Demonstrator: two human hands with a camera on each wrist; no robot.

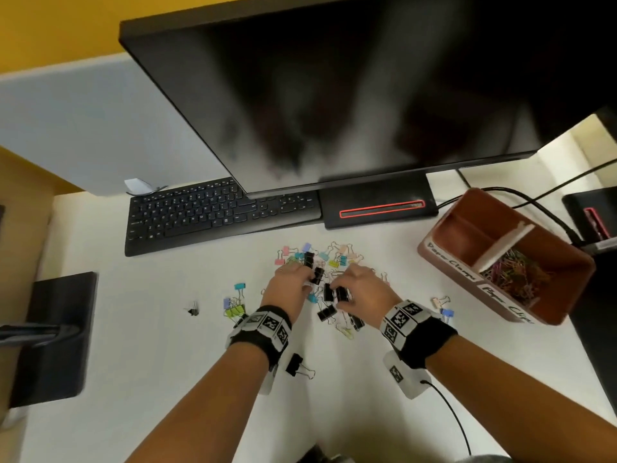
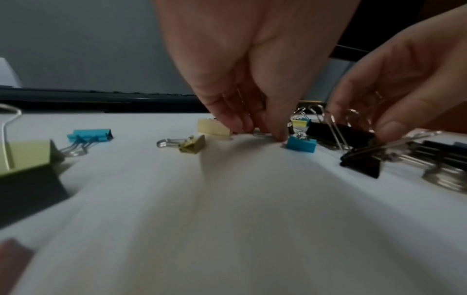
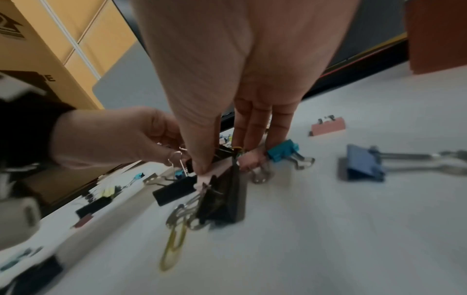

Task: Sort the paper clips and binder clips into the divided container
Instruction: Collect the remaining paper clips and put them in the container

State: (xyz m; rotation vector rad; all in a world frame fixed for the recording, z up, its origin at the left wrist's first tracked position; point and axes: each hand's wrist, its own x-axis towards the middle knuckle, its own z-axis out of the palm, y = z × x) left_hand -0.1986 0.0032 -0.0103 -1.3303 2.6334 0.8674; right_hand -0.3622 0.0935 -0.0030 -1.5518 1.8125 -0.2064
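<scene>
One smooth white bench [image 1: 173,379] carries a brown rectangular divided container [image 1: 564,315] at right, coloured wire paper clips [image 1: 516,279] in its near compartment. Approx. a dozen+ binder clips [image 1: 334,259], pastel & black w/ wire handles, lie mid-bench. Left hand [image 1: 287,285] pinches a black clip [image 1: 317,275]; right hand [image 1: 362,289] grips two black clips [image 1: 336,293].

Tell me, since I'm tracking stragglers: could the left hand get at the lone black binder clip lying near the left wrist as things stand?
Probably yes. The black binder clip lies alone on the white desk beside the wristband, nothing covering it. But the left hand is busy in the pile and would have to draw back.
</scene>
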